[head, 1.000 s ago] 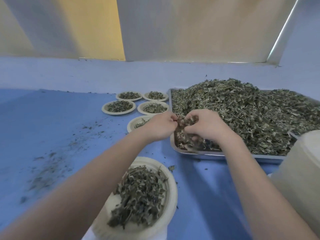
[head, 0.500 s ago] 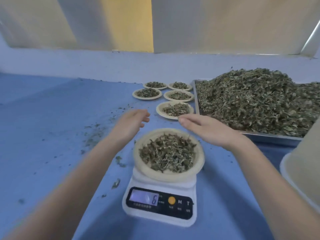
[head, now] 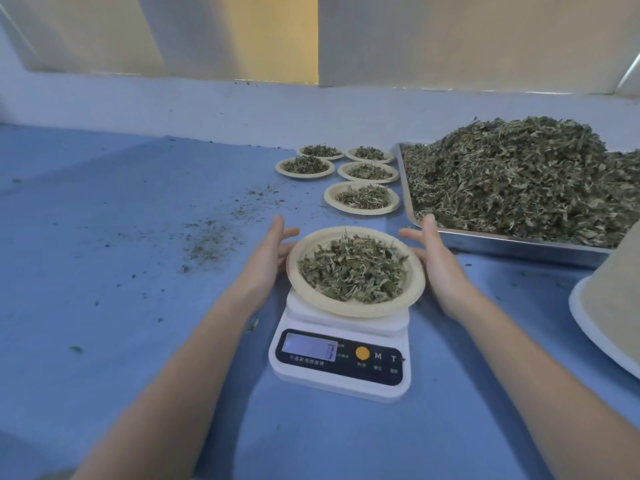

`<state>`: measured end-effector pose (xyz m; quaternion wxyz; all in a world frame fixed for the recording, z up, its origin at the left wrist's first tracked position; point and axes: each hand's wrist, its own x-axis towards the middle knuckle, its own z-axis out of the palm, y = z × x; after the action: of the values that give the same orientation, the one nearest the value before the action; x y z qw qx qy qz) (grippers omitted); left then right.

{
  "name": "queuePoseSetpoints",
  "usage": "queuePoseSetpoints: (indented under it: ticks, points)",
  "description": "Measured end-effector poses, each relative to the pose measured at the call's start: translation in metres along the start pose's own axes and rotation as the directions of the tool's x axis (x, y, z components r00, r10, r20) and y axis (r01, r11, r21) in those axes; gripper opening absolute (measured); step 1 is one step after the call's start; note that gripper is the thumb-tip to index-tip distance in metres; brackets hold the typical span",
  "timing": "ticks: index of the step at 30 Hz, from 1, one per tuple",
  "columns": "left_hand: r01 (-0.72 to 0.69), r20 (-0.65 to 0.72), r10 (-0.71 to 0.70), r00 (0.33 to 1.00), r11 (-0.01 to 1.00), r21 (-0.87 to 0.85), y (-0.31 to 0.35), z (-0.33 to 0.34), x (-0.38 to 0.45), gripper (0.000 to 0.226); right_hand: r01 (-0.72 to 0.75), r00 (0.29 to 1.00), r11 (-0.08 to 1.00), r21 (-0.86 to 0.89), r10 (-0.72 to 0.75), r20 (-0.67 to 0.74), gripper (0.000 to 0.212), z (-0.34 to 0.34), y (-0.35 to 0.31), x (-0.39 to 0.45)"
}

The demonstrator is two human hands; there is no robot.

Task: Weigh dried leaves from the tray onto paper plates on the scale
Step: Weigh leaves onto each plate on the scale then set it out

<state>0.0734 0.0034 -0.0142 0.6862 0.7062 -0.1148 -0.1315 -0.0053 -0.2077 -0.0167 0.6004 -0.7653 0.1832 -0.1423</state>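
A paper plate (head: 346, 310) heaped with dried leaves (head: 353, 268) rests on the white digital scale (head: 339, 374), whose display shows one digit. My left hand (head: 266, 258) cups the plate's left rim and my right hand (head: 440, 265) cups its right rim; the fingers of both are spread and touch the edge. The steel tray (head: 502, 242), piled high with dried leaves (head: 519, 178), stands at the right, just behind my right hand.
Several filled paper plates (head: 332, 203) lie in a cluster behind the scale, left of the tray. A stack of upturned paper plates (head: 609, 313) sits at the right edge. Leaf crumbs (head: 207, 237) are scattered over the blue table at left.
My hands left the tray, came back over the scale and closed in on both sides of the plate. The view dropped and the scale's digit changed.
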Motion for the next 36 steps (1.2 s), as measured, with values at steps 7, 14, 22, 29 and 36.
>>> queuePoseSetpoints:
  ticks: [7,14,22,29,36]
  points:
    - [-0.029,-0.004,0.029,1.000,1.000,-0.005,-0.003,0.000,0.004,0.054,-0.001,1.000,1.000,0.011,0.001,-0.023,0.060,-0.001,0.002,0.003]
    - [-0.038,0.029,0.037,0.999,0.999,0.030,-0.004,0.001,0.002,0.053,-0.006,1.000,0.995,-0.102,0.007,0.014,0.066,-0.004,-0.002,-0.002]
    - [0.062,0.039,-0.058,0.998,0.994,-0.093,0.007,0.020,-0.002,0.051,-0.116,0.987,0.993,0.017,0.117,-0.107,0.069,0.017,-0.017,-0.005]
    - [0.111,-0.001,-0.113,0.994,0.976,-0.188,0.047,0.016,0.036,0.044,-0.179,0.980,0.972,0.151,0.190,-0.062,0.062,0.024,-0.050,0.039]
    - [0.143,-0.044,-0.147,0.988,0.987,-0.077,0.060,0.017,0.099,0.032,0.003,0.980,0.952,-0.306,-0.063,-0.187,0.064,0.036,-0.065,0.103]
